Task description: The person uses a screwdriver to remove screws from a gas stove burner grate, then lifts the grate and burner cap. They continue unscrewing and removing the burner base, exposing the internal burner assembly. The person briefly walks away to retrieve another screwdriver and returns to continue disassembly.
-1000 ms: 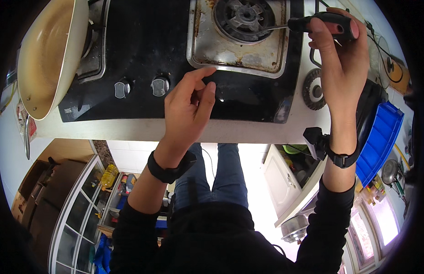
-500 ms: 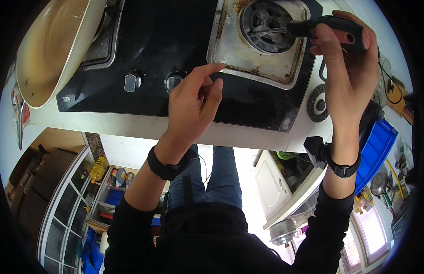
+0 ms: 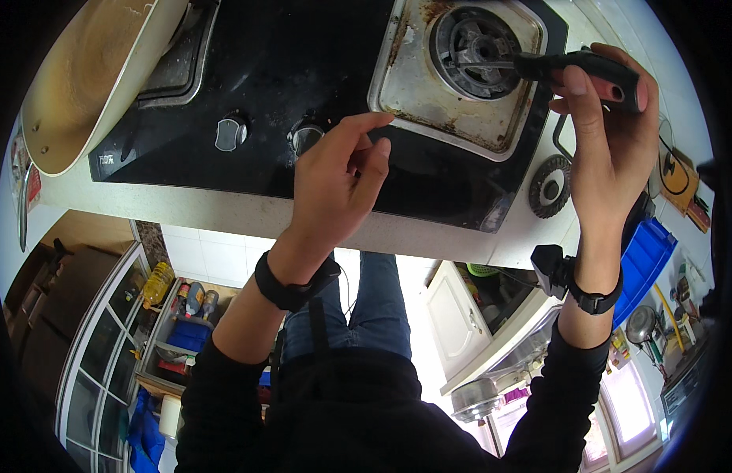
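My right hand (image 3: pixel 606 158) grips a black-and-red screwdriver (image 3: pixel 543 67), its thin shaft lying across the ringed burner (image 3: pixel 470 47) in a stained steel tray (image 3: pixel 421 110) on the black glass cooktop (image 3: pixel 295 63). My left hand (image 3: pixel 334 177) holds nothing; its fingers are loosely bent apart, the index reaching toward the tray's front edge. Below it is a control knob (image 3: pixel 307 138), partly hidden; another knob (image 3: pixel 230 134) is to the left. On the counter at the right lies a round black burner part (image 3: pixel 551 185), with part of a dark metal rack (image 3: pixel 562 134) behind my right hand.
A cream frying pan (image 3: pixel 82 87) sits tilted at the cooktop's left. A blue tray (image 3: pixel 646 260) stands at right, near utensils and a knife block (image 3: pixel 681 189). Below are an open white cabinet door (image 3: pixel 453 323), a steel pot (image 3: pixel 476 402) and an open drawer (image 3: pixel 177 339) of bottles.
The view has shifted, so the burner sits farther right. My right hand and screwdriver appear lower and farther right, still at the burner. My left hand keeps its bent pose near the tray.
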